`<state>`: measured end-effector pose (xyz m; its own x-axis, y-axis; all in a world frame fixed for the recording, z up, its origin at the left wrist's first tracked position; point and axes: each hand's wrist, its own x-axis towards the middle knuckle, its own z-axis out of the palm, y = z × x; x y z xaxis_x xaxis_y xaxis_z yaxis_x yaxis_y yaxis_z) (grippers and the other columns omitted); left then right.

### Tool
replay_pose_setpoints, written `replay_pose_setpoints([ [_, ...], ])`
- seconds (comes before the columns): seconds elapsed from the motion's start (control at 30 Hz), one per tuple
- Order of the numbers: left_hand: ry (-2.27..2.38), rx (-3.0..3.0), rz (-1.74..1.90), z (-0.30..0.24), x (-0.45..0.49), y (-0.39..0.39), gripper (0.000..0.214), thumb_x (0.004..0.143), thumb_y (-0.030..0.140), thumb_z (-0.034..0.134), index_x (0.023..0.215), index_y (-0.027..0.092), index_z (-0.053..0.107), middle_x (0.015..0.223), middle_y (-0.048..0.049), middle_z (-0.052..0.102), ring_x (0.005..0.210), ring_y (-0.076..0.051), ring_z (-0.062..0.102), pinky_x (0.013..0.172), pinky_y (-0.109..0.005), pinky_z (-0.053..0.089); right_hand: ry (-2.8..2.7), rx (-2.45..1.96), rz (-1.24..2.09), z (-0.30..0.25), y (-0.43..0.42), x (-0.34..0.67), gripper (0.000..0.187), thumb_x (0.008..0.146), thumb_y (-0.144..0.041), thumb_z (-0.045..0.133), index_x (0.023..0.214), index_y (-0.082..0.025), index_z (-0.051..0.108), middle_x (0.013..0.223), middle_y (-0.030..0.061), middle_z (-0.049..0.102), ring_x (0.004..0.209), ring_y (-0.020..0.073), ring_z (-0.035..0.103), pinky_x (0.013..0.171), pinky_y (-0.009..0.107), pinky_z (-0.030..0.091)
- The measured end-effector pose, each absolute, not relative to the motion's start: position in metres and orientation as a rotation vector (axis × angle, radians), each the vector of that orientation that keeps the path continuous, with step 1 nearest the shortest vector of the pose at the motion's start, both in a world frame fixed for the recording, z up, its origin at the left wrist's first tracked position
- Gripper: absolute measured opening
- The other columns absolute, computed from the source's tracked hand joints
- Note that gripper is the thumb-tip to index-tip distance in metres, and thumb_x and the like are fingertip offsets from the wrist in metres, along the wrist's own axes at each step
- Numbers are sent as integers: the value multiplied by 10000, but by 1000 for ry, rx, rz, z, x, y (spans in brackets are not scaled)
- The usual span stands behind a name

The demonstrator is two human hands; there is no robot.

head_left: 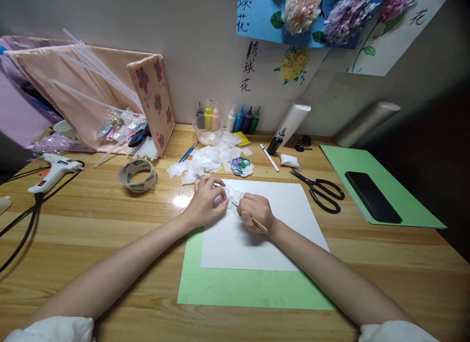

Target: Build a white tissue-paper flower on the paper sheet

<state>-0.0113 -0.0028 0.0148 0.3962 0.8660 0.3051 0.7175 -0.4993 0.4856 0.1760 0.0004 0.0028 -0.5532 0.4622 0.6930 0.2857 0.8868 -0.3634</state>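
The clear bowl (pixel 197 136) at the back of the surface (pixel 121 268) holds white paper scraps. The pink fabric box (pixel 167 121) at the left stands open, with clear-wrapped packets (pixel 123 125) inside, long translucent strips (pixel 106 72) rising from it and white sticks (pixel 147 149) at its near edge. The scalloped palette (pixel 250 170) carries purple and green paint.

I count seven squeeze bottles (pixel 238 120) along the wall, three of them behind the bowl, and one dark bottle (pixel 275 144) leaning by a white roll (pixel 294 124). There are two blue-handled brushes (pixel 187 153), one white pen (pixel 269 158), one tape roll (pixel 141 185) and one glue gun (pixel 55 173).

The crumpled white tissue (pixel 235 194) lies on my white sheet (pixel 264 256), which rests on a green sheet (pixel 253 290). The fingers of my right hand (pixel 257 212) are closed around a wooden stick (pixel 261 225), its tip at the tissue. My left hand (pixel 206 205) has its fingers bent over the tissue's left side; whether they pinch it I cannot tell.

Loose tissue pieces (pixel 205 158) crowd the space just beyond my left hand. Black scissors (pixel 319 190) lie right of the white sheet, and farther right a phone (pixel 372 197) sits on a green folder (pixel 338 163).
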Motion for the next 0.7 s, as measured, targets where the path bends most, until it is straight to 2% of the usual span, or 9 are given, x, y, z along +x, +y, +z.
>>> replay_pose_setpoints([
  [0.23,1401,2373,838,13,-11,-2,77,808,275,544,820,204,571,1079,-46,553,1095,-232,403,919,-397,313,-2211,-584,319,1,2,174,395,942,-318,265,628,-219,483,550,24,496,537,159,398,521,311,311],
  [0.4,1451,2272,891,13,-12,0,99,877,251,439,877,199,524,985,-40,573,1029,-204,427,907,-365,333,-2243,-613,307,1,2,174,335,937,-254,259,677,-222,467,577,25,498,557,164,415,544,306,333],
  [0.7,1466,2067,913,4,-15,8,150,903,257,379,844,190,498,891,-36,555,903,-178,488,821,-320,391,-2093,-822,444,-2,7,170,330,953,-239,267,660,-223,416,595,14,478,598,158,444,594,297,357],
])
